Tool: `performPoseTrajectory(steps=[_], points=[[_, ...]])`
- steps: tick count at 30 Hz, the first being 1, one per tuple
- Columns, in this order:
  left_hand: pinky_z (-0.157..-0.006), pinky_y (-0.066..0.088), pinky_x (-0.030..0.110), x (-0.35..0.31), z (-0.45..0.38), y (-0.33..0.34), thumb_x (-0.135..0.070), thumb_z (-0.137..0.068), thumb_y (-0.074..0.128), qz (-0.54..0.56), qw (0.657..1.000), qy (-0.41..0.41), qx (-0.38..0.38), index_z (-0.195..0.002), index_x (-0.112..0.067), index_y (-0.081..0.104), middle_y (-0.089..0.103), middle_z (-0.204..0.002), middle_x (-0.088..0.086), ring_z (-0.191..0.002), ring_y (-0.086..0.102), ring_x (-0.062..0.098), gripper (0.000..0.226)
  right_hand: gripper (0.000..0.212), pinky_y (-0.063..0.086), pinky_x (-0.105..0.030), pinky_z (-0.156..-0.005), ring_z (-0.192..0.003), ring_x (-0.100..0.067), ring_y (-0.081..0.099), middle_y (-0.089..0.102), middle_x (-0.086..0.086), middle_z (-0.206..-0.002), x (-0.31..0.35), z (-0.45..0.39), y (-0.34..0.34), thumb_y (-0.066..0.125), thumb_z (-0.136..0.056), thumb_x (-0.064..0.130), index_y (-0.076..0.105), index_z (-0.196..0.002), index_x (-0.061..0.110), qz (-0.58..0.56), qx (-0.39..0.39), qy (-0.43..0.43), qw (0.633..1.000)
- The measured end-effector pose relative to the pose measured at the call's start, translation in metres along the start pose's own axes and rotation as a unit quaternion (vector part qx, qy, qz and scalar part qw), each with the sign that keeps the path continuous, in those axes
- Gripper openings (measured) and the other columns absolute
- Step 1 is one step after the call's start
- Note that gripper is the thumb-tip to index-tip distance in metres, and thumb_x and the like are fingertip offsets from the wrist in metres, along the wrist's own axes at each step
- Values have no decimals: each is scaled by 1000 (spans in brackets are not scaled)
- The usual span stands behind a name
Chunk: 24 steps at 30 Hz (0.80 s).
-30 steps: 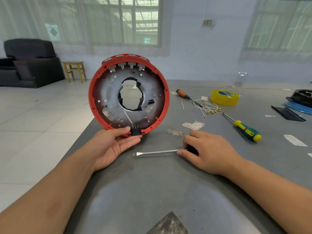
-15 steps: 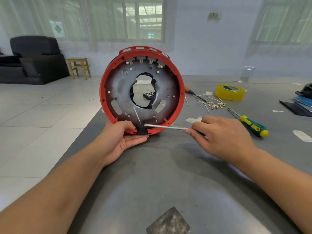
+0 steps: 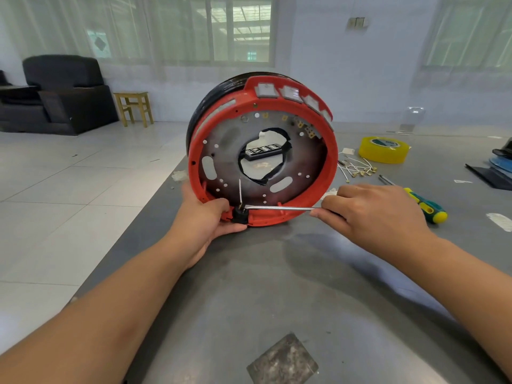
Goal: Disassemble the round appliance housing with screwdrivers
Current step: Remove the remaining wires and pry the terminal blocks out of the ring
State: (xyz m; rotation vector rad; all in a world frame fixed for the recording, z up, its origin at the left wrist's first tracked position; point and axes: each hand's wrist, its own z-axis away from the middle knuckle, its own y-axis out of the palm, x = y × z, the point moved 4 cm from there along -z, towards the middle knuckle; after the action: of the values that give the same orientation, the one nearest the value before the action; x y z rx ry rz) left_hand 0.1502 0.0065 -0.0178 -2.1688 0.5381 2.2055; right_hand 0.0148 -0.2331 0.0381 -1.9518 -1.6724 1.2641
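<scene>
Fingers (image 3: 329, 214) of the right hand (image 3: 379, 214) pinch a screwdriver (image 3: 279, 208), tip at the black plug (image 3: 240, 216); left hand (image 3: 202, 220) grips the red housing (image 3: 329, 173) (upright on the bench (image 3: 277, 286)).

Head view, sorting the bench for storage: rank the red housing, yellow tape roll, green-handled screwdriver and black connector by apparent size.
1. Red housing.
2 and 3. Yellow tape roll and green-handled screwdriver: too similar, partly hidden, unranked.
4. Black connector.
</scene>
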Motion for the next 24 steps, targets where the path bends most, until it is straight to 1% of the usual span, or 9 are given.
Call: performPoseTrajectory(steps=[3,7,11,16,19,21,24], points=[[-69,66,49,1,-1,0,18,-90,54,-18,1000,14,-2,-139,-21,44,59,-136,28,-101,75,45,64,63,29,-27,-48,-69,-25,65,60,3,-71,-1,0,-3,21,-104,62,72,-88,29,3,-10,-15,1000],[-68,66,50,3,-4,-1,16,-90,57,-21,1000,19,-6,-134,-26,43,60,-134,24,-94,78,39,63,60,32,-27,-48,-67,-25,64,59,4,-70,-3,-1,-5,25,-104,61,72,-88,28,4,-17,-27,999],[-68,66,52,5,-8,-3,15,-88,59,-23,1000,17,-9,-134,-30,44,62,-132,21,-92,80,35,66,59,32,-27,-46,-64,-27,63,56,3,-67,-4,-1,-6,27,-104,59,72,-84,26,0,-33,-24,999],[-68,66,52,8,-11,-4,14,-89,60,-28,999,15,-13,-137,-29,43,62,-133,20,-91,80,34,67,60,39,-29,-46,-66,-26,64,59,3,-69,-5,0,-7,26,-104,60,72,-86,27,-11,-33,-24,999],[-68,66,52,8,-11,-3,14,-89,60,-28,999,16,-12,-135,-28,43,62,-133,21,-92,80,35,65,62,42,-30,-47,-67,-25,64,60,4,-71,-3,0,-6,23,-104,62,72,-87,27,-11,-27,-23,999],[-68,66,52,7,-11,-3,14,-88,60,-31,999,19,-9,-134,-26,44,62,-132,21,-91,80,34,62,61,40,-29,-46,-67,-25,64,60,4,-71,-3,0,-6,24,-104,62,72,-86,28,-7,-21,-23,999],[-68,66,52,8,-11,-3,13,-88,61,-37,999,21,-7,-134,-25,44,63,-132,21,-93,79,36,62,58,33,-25,-46,-64,-25,63,60,4,-70,-4,-1,-9,27,-103,60,71,-85,28,2,-17,-29,999]])
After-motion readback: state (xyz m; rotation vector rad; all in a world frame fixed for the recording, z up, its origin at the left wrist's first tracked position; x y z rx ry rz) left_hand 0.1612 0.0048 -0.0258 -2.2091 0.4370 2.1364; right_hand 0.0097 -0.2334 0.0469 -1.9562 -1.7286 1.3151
